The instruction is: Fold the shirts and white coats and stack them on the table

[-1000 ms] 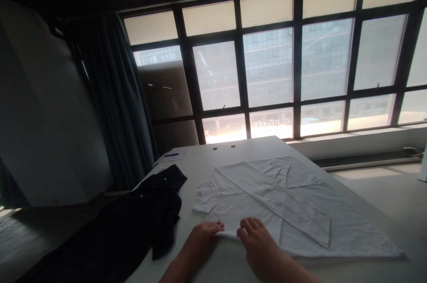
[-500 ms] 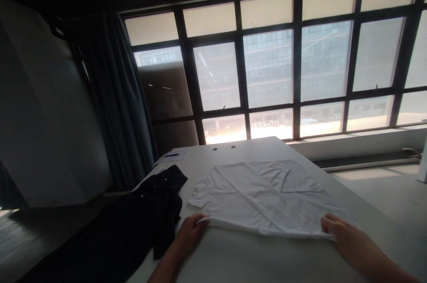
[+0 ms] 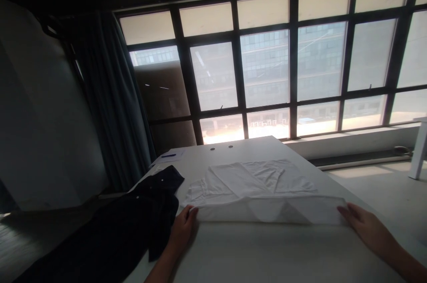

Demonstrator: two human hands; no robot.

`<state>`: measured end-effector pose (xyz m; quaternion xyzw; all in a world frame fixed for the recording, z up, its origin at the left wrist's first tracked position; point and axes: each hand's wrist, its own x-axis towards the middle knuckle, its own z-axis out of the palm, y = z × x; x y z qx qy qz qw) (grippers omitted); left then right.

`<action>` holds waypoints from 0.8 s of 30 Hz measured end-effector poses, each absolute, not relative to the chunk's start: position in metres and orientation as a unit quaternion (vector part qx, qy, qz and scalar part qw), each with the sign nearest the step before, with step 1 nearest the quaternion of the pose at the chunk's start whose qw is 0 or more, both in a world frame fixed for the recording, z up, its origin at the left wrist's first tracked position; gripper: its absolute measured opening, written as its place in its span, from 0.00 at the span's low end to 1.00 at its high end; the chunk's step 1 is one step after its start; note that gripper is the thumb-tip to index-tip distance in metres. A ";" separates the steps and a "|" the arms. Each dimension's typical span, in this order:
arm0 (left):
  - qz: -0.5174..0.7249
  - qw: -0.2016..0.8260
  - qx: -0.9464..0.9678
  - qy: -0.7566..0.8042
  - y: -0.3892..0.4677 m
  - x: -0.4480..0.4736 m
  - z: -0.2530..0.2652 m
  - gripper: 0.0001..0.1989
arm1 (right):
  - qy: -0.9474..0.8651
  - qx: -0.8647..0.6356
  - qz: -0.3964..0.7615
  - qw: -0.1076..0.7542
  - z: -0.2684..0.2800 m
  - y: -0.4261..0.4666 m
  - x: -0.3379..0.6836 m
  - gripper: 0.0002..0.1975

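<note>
A white shirt [image 3: 233,180] lies spread and wrinkled on the white table [image 3: 240,256], its near part turned over into a long flat band. My left hand [image 3: 183,227] is closed on the left end of that band, thumb and fingers pinching the cloth. At the band's right end, my right hand [image 3: 362,223] pinches the cloth between thumb and fingers. The fabric stretches nearly straight between both hands. Close beside my left hand lies a dark garment [image 3: 153,203] with small pale buttons or snaps, partly hanging past the table's left side.
Paper with a dark pen [image 3: 168,155] lies at the far left corner of the table. Two round cable holes [image 3: 230,147] sit near the far edge. Beyond stand a dark curtain [image 3: 123,118] and tall windows; a white table leg [image 3: 418,151] shows at right.
Both hands have spread apart and moved slightly up in the view, carrying the shirt's near edge away from me. A folded band now covers part of the shirt's front. The view has shifted slightly.
</note>
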<state>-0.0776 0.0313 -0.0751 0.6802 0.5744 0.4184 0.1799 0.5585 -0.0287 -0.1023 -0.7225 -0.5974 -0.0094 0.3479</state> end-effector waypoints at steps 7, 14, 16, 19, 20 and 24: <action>0.413 0.131 0.672 0.601 0.037 -0.078 -0.082 0.23 | -0.549 -0.747 0.034 0.374 -0.116 -0.020 0.541 0.25; 0.290 0.062 0.687 0.663 0.036 -0.072 -0.082 0.19 | -0.586 -0.770 0.027 0.251 -0.136 -0.010 0.547 0.22; 0.245 0.037 0.683 0.688 0.036 -0.072 -0.081 0.22 | -0.585 -0.777 0.027 0.231 -0.139 -0.008 0.548 0.21; 0.186 0.010 0.677 0.712 0.036 -0.073 -0.080 0.25 | -0.586 -0.782 0.024 0.210 -0.138 -0.008 0.548 0.21; 0.173 0.006 0.675 0.717 0.036 -0.073 -0.080 0.25 | -0.585 -0.784 0.023 0.206 -0.137 -0.008 0.547 0.21; 0.148 0.001 0.672 0.725 0.036 -0.072 -0.078 0.22 | -0.577 -0.785 0.011 0.225 -0.131 -0.009 0.543 0.23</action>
